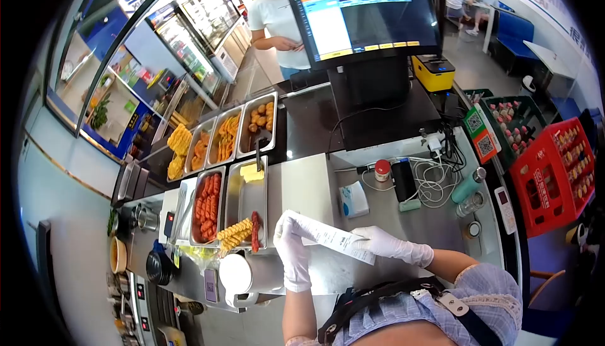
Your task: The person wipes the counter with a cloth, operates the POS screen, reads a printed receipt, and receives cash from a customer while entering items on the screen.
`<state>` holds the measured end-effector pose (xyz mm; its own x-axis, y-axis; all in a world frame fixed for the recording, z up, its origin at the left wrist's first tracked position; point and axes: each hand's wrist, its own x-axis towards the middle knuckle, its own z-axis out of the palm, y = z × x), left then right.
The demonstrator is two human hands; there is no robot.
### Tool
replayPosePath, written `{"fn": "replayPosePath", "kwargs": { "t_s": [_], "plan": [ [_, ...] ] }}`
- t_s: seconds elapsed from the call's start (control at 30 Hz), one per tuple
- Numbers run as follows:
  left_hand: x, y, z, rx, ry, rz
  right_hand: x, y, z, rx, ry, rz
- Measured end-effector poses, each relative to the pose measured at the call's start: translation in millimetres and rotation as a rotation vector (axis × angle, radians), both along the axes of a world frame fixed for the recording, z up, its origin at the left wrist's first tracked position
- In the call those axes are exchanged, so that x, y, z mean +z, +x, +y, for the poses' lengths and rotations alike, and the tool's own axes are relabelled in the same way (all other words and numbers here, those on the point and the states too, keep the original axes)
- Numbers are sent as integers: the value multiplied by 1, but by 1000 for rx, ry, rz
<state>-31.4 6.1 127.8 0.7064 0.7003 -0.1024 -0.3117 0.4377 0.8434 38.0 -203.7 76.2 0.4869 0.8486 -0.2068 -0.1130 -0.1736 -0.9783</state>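
A long printed paper receipt (333,237) stretches between my two hands above the steel counter. My left hand (292,248), in a white glove, is closed on the receipt's left end. The right end is pinched in my right hand (386,245), also gloved in white. Left of my left hand, a steel tray (262,204) holds yellow slabs, and spiral-cut yellow skewers (236,234) and a red sausage (255,231) lie across its front. Red sausages (208,202) fill the tray beside it. Close to my left wrist stands a white pitcher (236,273).
More food trays (228,133) line the back left. A monitor (365,21) stands ahead, with a person (277,28) behind it. At right are cables (435,179), a tissue pack (354,199), a green bottle (467,185) and a red crate (543,185). A phone (211,285) lies front left.
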Motion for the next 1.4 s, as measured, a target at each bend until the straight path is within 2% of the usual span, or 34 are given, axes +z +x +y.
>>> {"fn": "replayPosePath", "kwargs": {
  "t_s": [0.03, 0.1, 0.17, 0.23, 0.3, 0.37, 0.43, 0.5, 0.57, 0.63, 0.7, 0.77, 0.87, 0.93, 1.0, 1.03, 1.1, 1.13, 1.2, 1.23, 1.27, 1.3, 1.33, 1.37, 1.4],
  "plan": [
    [-4, 2, 7, 53, -25, -3, 1, 2, 0, -2, -22, 25],
    [-11, 2, 25, -5, -3, -52, 3, 3, 2, 12, -40, 35],
    [-4, 12, 35, -5, -2, -71, 6, 2, 7, -89, 58, 23],
    [0, 11, 38, -37, 25, 20, 11, 9, 16, -184, 108, 55],
    [-5, 21, 36, -167, -332, -40, 23, 19, 22, -264, 116, 27],
    [-17, 21, 19, -368, -518, 175, 28, 22, 30, -323, 155, 44],
    [-19, 25, -3, -568, -672, 283, 29, 23, 36, -337, 131, 111],
    [-12, 27, -23, -667, -516, 115, 27, 18, 38, -301, 93, 122],
    [-47, 33, -16, -632, -580, 79, 18, 15, 37, -274, 11, 85],
    [-53, 39, -8, -603, -302, 98, 24, 10, 35, -309, 51, 99],
    [-64, 41, 1, -617, -393, 72, 21, 9, 33, -318, 5, 164],
    [-88, 47, 11, -481, -287, 56, 17, 12, 31, -333, 15, 203],
    [-82, 49, 8, -396, -247, 155, 0, 21, 25, -265, -108, 195],
    [-83, 53, 4, -365, -185, 213, -20, 22, 21, -248, -129, 54],
    [-84, 55, -5, -395, 89, 376, -38, 23, 15, -280, -149, 107],
    [-60, 54, -18, -446, 89, 415, -53, 20, 11, -308, -169, 159],
    [-68, 53, -31, -499, 293, 512, -97, 14, 5, -276, -230, 120],
    [-76, 52, -35, -505, 527, 498, -108, 9, 3, -304, -235, 200],
    [-105, 48, -38, -513, 824, 495, -119, -3, 3, -359, -176, 297],
    [-90, 49, -46, -514, 883, 483, -128, -7, 1, -343, -173, 297],
    [-100, 46, -48, -545, 865, 460, -135, -10, -2, -254, -281, 110],
    [-109, 44, -52, -497, 969, 328, -140, -7, -6, -161, -383, -82],
    [-115, 36, -53, -588, 923, 415, -133, 4, -11, 104, -596, -372],
    [-121, 29, -52, -680, 871, 500, -125, 17, -18, 122, -589, -381],
    [-100, 29, -58, -693, 1062, 499, -114, 30, -25, 196, -643, -476]
  ]
}}
